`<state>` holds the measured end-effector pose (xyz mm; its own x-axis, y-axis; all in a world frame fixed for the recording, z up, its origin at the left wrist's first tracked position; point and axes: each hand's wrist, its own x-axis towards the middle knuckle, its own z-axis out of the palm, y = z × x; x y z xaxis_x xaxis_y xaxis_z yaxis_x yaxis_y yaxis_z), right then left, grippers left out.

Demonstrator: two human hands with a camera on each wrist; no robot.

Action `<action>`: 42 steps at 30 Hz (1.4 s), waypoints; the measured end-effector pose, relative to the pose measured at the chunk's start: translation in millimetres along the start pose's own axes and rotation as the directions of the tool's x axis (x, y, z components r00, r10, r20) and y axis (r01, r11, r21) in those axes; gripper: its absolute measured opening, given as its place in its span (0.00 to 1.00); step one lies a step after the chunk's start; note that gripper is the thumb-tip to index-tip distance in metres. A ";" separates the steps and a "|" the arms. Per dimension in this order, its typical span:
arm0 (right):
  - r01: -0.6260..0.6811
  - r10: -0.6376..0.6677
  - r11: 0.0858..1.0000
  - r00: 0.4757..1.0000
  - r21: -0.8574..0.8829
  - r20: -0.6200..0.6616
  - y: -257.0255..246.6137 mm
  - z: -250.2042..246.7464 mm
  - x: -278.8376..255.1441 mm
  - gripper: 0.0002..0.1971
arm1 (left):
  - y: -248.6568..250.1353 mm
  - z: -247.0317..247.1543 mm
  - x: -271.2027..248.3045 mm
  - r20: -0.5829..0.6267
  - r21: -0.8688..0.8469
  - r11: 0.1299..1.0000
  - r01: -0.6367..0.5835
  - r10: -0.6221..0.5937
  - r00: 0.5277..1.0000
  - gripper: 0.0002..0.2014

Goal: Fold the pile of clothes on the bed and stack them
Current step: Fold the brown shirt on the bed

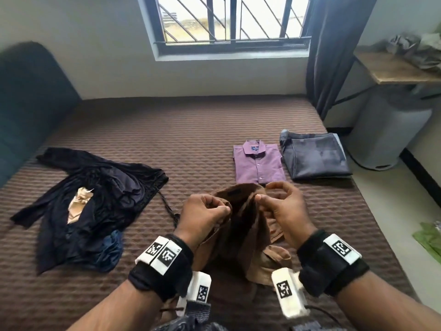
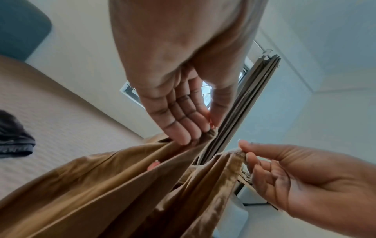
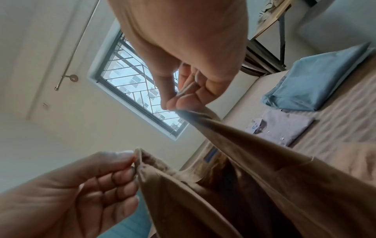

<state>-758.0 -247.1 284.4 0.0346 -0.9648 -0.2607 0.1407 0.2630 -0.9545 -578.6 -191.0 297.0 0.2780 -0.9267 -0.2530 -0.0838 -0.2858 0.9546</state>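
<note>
Hands: left hand [image 1: 205, 209] and right hand [image 1: 281, 206] each pinch the top edge of brown trousers [image 1: 241, 225] above the bed [image 1: 191, 130], fingers curled.

Left hand [image 1: 205, 211] and right hand [image 1: 281, 209] pinch brown garment [image 1: 241, 225] above bed [image 1: 191, 130]; folded purple shirt [image 1: 259, 163] beside folded grey trousers [image 1: 315, 156]; dark clothes pile [image 1: 95, 194] left.

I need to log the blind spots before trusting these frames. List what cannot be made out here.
- Brown garment: in the head view its lower part is hidden behind the wrists; left hand and right hand cover the pinched edges.
- Dark pile: how many pieces it holds cannot be told; folds overlap. A tan piece and a blue one only peek out.
- Shelf: cut off by the right edge; the crumpled things on it are blurred.
</note>
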 end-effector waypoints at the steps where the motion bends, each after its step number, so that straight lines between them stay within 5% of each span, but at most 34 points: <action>1: 0.040 -0.040 0.999 0.999 -0.018 0.014 0.0 2.6 -0.1 0.13 | 1.2 2.9 -0.3 0.008 0.003 1.000 0.014 -0.014 1.000 0.12; 6: 0.248 -0.211 0.963 0.938 -0.108 0.274 1.8 17.6 -4.8 0.09 | 10.2 10.8 0.6 0.008 -0.024 0.997 0.068 -0.068 0.998 0.09; 11: 0.421 -0.294 0.879 0.846 -0.222 0.444 0.7 18.5 4.8 0.16 | 9.1 9.8 5.8 -0.025 0.086 0.996 0.011 -0.009 1.000 0.09; 14: 0.487 -0.331 0.820 0.832 -0.300 0.445 5.0 19.1 5.5 0.15 | 7.9 12.8 8.0 -0.090 0.124 0.992 0.015 -0.003 0.996 0.08; 17: 0.616 -0.467 0.668 0.784 -0.418 0.408 8.4 18.4 6.9 0.13 | 8.5 11.9 11.8 -0.137 0.283 0.959 -0.007 0.048 0.989 0.08; 18: 0.632 -0.495 0.640 0.775 -0.438 0.393 7.5 17.9 6.4 0.13 | 10.0 11.5 12.0 -0.135 0.429 0.903 -0.024 0.090 0.987 0.07; 20: 0.599 -0.496 0.641 0.800 -0.480 0.337 5.7 16.5 9.7 0.14 | 18.3 13.4 8.1 -0.091 0.749 0.661 -0.046 0.172 0.981 0.03; 21: 0.541 -0.453 0.673 0.841 -0.505 0.297 4.9 14.1 12.9 0.13 | 21.1 15.2 5.8 -0.054 0.835 0.546 -0.068 0.203 0.978 0.03; 23: 0.320 -0.270 0.850 0.947 -0.418 0.175 4.1 5.4 25.6 0.12 | 21.6 15.8 5.9 -0.007 0.872 0.481 -0.093 0.202 0.979 0.03; 25: -0.040 0.048 0.987 0.998 -0.153 0.047 7.5 -11.1 45.5 0.11 | 18.8 12.6 6.4 -0.036 0.832 0.551 -0.059 0.161 0.986 0.03; 27: -0.309 0.308 0.951 0.947 0.001 -0.086 22.2 -41.8 71.2 0.12 | 12.3 7.0 8.2 -0.137 0.607 0.794 0.032 0.065 0.988 0.06; 29: -0.434 0.406 0.897 0.884 -0.081 -0.232 44.1 -89.1 90.3 0.15 | 5.8 2.3 5.6 -0.205 0.215 0.969 0.123 -0.079 0.976 0.09; 33: -0.556 0.388 0.605 0.831 -0.570 -0.398 116.7 -190.0 135.2 0.14 | -0.3 -21.0 2.3 -0.271 -0.187 0.971 0.150 -0.198 0.942 0.09; 36: -0.480 0.404 0.476 0.864 -0.737 -0.301 94.5 -182.9 110.6 0.01 | -2.4 -26.9 -3.3 -0.211 -0.351 0.930 0.111 -0.194 0.958 0.08; 42: -0.472 0.467 0.490 0.852 -0.732 -0.236 90.3 -150.8 93.9 0.10 | -12.0 -27.3 3.9 -0.213 -0.408 0.910 0.073 -0.173 0.962 0.06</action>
<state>-891.2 -313.4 151.9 -0.1387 -0.6980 -0.7025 -0.6721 0.5874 -0.4509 -550.4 -184.6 288.9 0.4856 -0.7899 -0.3746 0.3342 -0.2283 0.9144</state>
